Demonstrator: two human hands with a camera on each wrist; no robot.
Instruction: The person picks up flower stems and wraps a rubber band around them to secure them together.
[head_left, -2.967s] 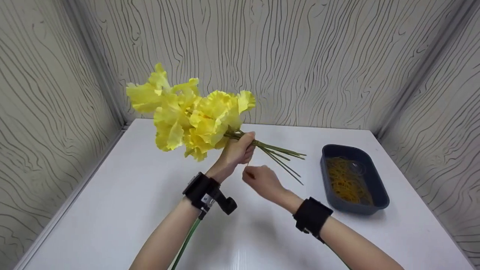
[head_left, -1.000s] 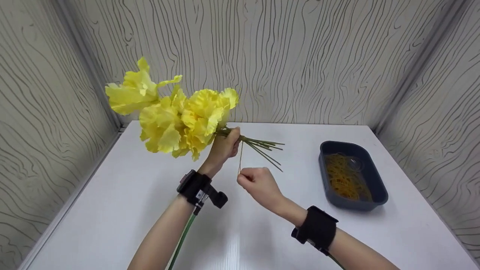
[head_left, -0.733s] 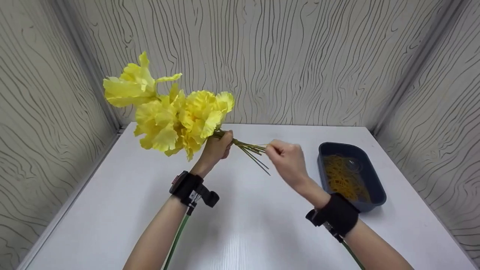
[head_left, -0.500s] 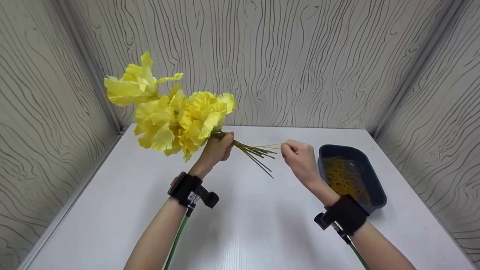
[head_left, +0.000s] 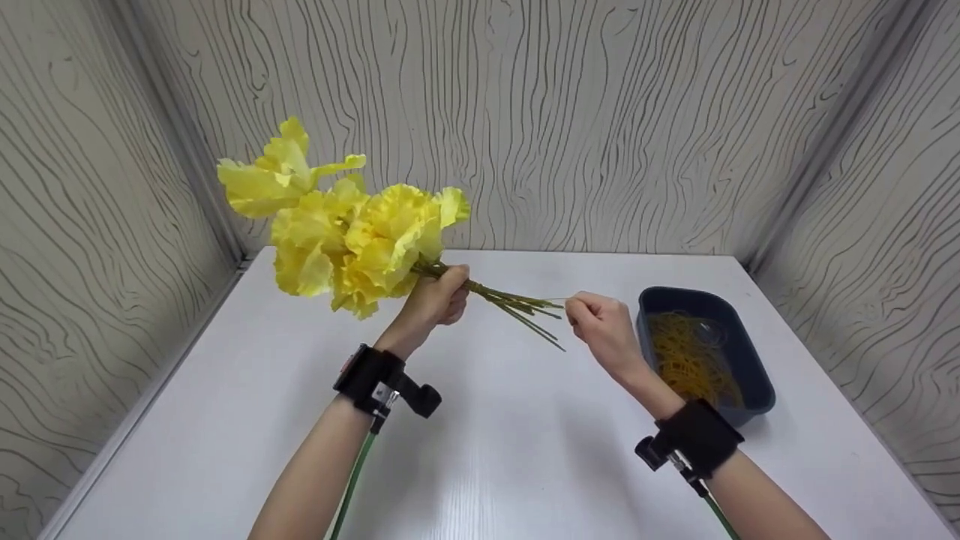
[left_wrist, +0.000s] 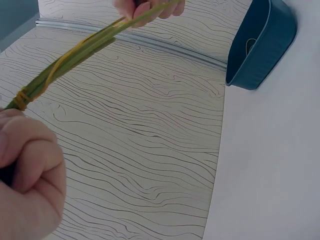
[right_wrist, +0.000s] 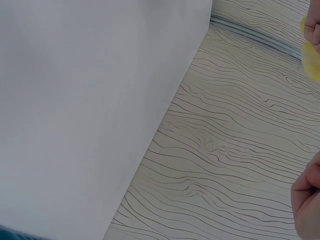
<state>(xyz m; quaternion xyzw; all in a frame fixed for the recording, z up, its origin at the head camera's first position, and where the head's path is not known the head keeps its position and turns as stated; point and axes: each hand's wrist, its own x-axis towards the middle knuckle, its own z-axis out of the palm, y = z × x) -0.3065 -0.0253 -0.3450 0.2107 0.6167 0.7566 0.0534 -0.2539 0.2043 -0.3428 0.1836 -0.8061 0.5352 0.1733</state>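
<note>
My left hand (head_left: 431, 304) grips a bunch of yellow flowers (head_left: 390, 232) by the stems, blooms to the left and stem ends pointing right. In the left wrist view a yellow rubber band (left_wrist: 21, 100) is wound round the stems (left_wrist: 75, 56) just beyond that hand's fingers. One strand of it runs along the stems towards my right hand (left_wrist: 145, 11). That hand, fingers curled, pinches the stretched end a little past the stem tips. At the right wrist view's edge, only parts of the right hand (right_wrist: 307, 200) and some petals (right_wrist: 311, 62) show.
On the white table (head_left: 487, 465), to the right, stands a dark blue-grey plastic box (head_left: 759, 367) with many rubber bands (head_left: 686, 360) inside. The right forearm passes close to its near left side. Wood-patterned panels (head_left: 480, 112) wall in the back and sides.
From below the stems, my right hand has swung up and right, drawing the rubber band along them past their tips. Lately it has dipped slightly. The bunch has shifted left.
</note>
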